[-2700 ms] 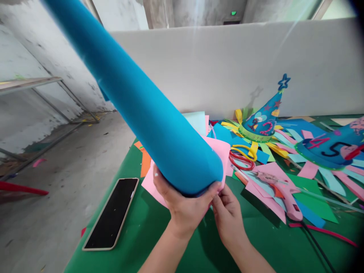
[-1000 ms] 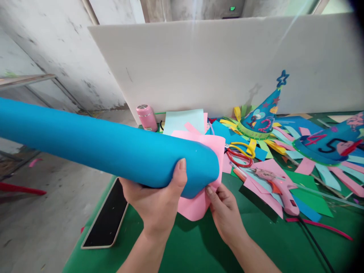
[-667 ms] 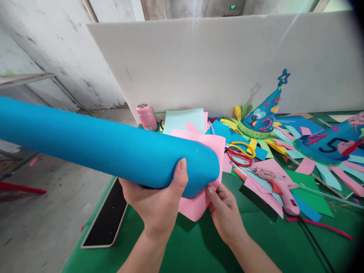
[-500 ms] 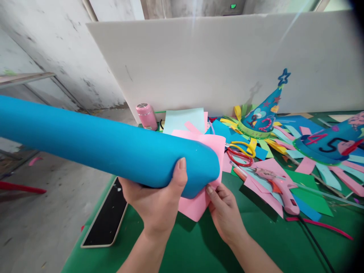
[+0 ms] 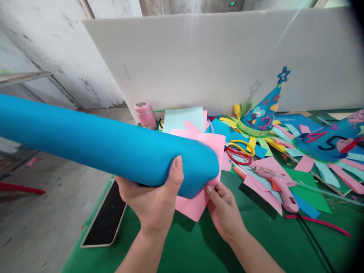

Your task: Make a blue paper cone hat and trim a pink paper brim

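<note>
A long blue paper tube (image 5: 113, 146) slants from the left edge of the view to the middle, and my left hand (image 5: 152, 203) is wrapped round it from below, thumb on top. Behind its near end lies a pink sheet of paper (image 5: 196, 208), partly covered by the tube. With thumb and fingers, my right hand (image 5: 223, 210) pinches the pink sheet's lower right edge, close to the tube's rim. Under my left forearm's side rests a phone (image 5: 104, 220) with a dark screen.
To the right lie scissors (image 5: 240, 151) and a pink glue gun (image 5: 280, 185) with its black cord. Farther back stand two decorated blue cone hats (image 5: 260, 115) with paper-strip fringes. A pink bottle (image 5: 145, 115) stands by the white board (image 5: 199, 64). The table (image 5: 193, 250) is green.
My left hand has shifted slightly left along the blue tube. Its grip and my right hand's pinch on the pink sheet look the same.
</note>
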`<state>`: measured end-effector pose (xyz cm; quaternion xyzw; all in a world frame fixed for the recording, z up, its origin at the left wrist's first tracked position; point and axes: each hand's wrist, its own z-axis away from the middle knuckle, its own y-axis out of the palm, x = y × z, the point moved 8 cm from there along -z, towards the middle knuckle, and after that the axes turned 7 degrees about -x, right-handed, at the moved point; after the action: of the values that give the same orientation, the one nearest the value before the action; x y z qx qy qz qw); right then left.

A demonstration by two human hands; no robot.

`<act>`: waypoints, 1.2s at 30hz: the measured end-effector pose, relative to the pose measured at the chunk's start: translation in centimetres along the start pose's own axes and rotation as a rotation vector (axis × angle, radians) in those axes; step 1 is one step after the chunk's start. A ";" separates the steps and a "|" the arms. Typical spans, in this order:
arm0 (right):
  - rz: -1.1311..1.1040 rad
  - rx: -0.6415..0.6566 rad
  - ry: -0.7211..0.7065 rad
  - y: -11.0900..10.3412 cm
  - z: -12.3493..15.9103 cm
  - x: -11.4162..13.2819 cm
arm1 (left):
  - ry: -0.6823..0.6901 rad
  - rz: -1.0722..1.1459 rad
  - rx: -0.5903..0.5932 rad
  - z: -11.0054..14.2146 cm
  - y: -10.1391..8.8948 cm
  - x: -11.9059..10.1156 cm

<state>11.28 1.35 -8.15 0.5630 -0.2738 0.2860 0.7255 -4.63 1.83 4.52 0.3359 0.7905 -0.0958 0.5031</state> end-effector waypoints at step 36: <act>0.010 -0.060 0.015 -1.5 0.8 1.1 | -0.011 0.055 0.140 0.7 2.5 -0.7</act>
<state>13.04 0.39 -8.17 0.5373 -0.2794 0.2854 0.7428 -2.36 3.06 5.22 0.3914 0.7694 -0.1390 0.4853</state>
